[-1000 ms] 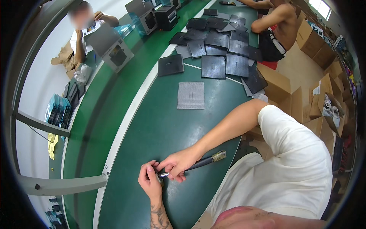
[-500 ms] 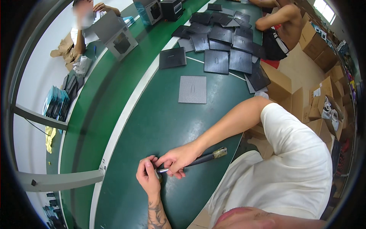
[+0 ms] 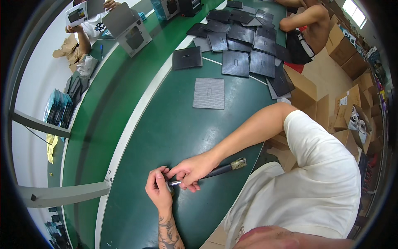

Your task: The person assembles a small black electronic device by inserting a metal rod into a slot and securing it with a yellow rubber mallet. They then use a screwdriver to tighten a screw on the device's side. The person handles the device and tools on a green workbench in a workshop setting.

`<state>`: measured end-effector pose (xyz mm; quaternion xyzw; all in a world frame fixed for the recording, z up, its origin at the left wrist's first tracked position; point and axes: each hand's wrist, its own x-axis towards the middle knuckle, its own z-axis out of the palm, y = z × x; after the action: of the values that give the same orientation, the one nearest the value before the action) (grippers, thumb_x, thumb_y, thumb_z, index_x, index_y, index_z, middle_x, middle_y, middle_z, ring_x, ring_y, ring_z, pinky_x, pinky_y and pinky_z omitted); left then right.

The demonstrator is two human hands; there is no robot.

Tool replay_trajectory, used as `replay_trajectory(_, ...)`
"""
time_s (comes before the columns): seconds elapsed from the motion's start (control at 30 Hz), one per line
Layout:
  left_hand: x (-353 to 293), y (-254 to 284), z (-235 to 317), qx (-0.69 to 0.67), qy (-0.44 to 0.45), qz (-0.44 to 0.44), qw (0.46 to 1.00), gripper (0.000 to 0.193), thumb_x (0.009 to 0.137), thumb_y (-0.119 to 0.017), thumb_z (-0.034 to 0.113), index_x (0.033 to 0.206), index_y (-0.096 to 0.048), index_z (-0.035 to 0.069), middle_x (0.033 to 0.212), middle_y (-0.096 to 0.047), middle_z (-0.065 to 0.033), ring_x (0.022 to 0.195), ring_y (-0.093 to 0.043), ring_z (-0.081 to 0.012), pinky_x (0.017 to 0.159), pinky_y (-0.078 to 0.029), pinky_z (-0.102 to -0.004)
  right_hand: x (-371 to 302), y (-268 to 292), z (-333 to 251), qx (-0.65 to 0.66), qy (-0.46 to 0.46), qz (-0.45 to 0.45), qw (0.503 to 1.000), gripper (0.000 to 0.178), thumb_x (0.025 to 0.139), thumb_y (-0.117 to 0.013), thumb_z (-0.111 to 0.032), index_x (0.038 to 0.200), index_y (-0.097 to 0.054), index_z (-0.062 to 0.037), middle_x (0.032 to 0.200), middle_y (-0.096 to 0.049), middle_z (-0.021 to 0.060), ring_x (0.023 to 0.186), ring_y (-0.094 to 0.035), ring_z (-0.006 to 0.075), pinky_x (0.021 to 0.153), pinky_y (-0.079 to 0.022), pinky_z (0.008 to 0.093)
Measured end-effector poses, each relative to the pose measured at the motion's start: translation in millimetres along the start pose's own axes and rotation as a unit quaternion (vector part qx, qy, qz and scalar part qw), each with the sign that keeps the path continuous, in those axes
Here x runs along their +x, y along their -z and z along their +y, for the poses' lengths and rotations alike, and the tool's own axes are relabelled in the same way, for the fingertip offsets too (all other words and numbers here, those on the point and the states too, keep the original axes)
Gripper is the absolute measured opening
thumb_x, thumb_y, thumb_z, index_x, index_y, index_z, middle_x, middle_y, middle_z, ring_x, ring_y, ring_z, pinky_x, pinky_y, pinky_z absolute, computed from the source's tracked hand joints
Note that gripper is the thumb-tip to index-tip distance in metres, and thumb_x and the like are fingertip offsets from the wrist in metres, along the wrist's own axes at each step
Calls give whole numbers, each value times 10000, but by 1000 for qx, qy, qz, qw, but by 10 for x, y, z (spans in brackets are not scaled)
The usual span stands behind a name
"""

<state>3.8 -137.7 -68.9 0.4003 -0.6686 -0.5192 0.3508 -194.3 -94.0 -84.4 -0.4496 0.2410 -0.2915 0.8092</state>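
Observation:
A long tool with a black handle and a shiny metal shaft lies slantwise low over the green table, much like a hammer. Yellowish tape wraps its far right end. My left hand curls closed around the tool's left end, so most of its head is hidden. Across the shaft bends my right hand, thumb and lower fingers about it, its index finger reaching to the left hand's fingers.
A grey square panel lies beyond my hands. Farther off, several black panels overlap in a pile. A green conveyor belt runs along the left, with a grey metal bar across it. Co-workers sit at far left, holding a box, and far right.
The co-worker at far left now holds up a white printed box. My hands keep the same hold on the tool; the view has shifted slightly.

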Motion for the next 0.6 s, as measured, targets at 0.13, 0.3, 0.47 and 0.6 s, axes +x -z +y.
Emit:
replay_trajectory(0.13,3,11,-31,3,-7,0,1000,276,1047,-518,173,1019,-662,-61,961,-677,-107,876,-647,-173,792,-512,-303,3,6,11,-1,2,-1,1000,647,968,-545,-58,1538,-258,49,916,-609,127,767,-692,200,678,-599,325)
replay_trajectory(0.3,-10,36,-62,0,-4,-2,1000,303,1056,-509,206,1024,-661,-54,985,-688,-105,914,-645,-173,850,-511,-314,18,11,4,-9,-11,-11,1000,663,986,-538,-75,1570,-229,-13,959,-606,126,789,-689,193,687,-585,312)
replay_trajectory(0.47,-4,26,-28,11,-1,-6,1000,302,1057,-504,204,1021,-658,-53,987,-686,-102,916,-643,-172,849,-511,-314,15,22,12,-13,-14,-15,1000,673,994,-534,-79,1586,-215,-43,981,-605,126,796,-689,191,687,-581,308)
replay_trajectory(0.6,-5,6,-14,13,-1,-5,1000,302,1057,-505,206,1022,-659,-52,993,-686,-103,918,-643,-173,849,-510,-315,9,23,25,-11,-16,-11,1000,677,993,-538,-82,1585,-214,-41,985,-607,128,799,-689,192,689,-583,309)
